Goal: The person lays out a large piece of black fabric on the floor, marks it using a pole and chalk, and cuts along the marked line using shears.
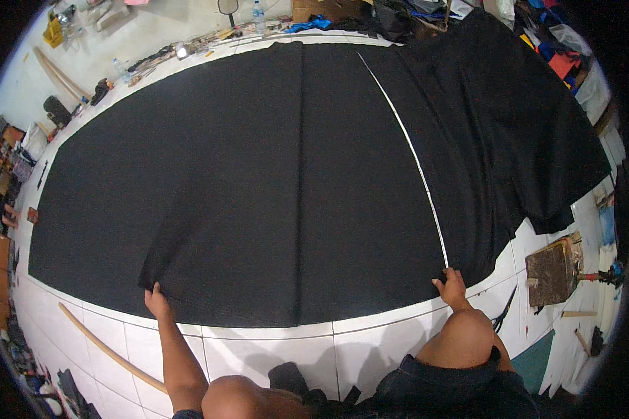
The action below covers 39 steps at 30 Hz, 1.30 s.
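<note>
A wide sheet of black fabric (223, 174) lies spread over the white floor in front of me. At its near edge on the left, my left hand (158, 302) is closed on the fabric, which rises in a soft fold there. A long thin white strip (416, 157) runs in a slight curve from the far edge to the near right; whether it is a tape or a narrow gap, I cannot tell. My right hand (453, 288) is at the strip's near end, fingers curled on it and thumb out to the left. Beyond the strip, the fabric is bunched and wrinkled.
White tiles (265, 342) border the fabric. Near my left arm lies a long curved wooden stick (108, 349). A worn brown board (553, 272) and dark scissors-like handles (504, 311) are at the right. Bottles (259, 17) and clutter line the wall.
</note>
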Each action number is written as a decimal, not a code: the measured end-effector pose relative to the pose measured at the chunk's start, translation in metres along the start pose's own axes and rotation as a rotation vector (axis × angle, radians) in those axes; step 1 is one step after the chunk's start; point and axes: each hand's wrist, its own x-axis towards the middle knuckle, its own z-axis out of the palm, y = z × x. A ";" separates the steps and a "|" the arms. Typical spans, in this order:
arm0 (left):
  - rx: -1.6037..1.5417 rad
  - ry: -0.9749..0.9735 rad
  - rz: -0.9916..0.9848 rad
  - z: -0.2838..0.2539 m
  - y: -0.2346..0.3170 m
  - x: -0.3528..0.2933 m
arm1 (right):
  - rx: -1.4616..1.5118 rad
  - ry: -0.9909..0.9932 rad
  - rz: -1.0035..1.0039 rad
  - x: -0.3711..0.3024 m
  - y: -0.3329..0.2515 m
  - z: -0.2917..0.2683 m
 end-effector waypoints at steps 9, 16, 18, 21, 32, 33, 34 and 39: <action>0.050 0.078 -0.072 -0.044 -0.046 0.054 | -0.026 -0.027 -0.037 0.004 0.011 0.013; -0.038 -0.057 -0.235 -0.042 -0.065 0.082 | -0.148 -0.156 0.016 0.018 0.009 -0.014; 0.119 -0.211 -0.206 -0.076 -0.044 0.128 | -0.116 -0.285 0.058 0.037 -0.005 -0.018; 0.401 -0.239 -0.181 -0.081 -0.051 0.149 | -0.374 -0.518 0.065 0.060 -0.041 -0.054; 0.758 -0.479 -0.411 -0.023 -0.034 0.136 | -0.602 -0.523 -0.647 0.117 -0.264 -0.069; 0.705 -0.446 -0.412 -0.012 -0.026 0.125 | -0.569 -0.541 -0.606 0.113 -0.284 -0.060; 0.651 -0.410 -0.410 -0.007 -0.020 0.119 | -0.535 -0.555 -0.566 0.108 -0.304 -0.052; 0.956 -0.758 -0.114 -0.055 -0.022 0.211 | -0.468 -0.590 -0.612 0.081 -0.344 0.005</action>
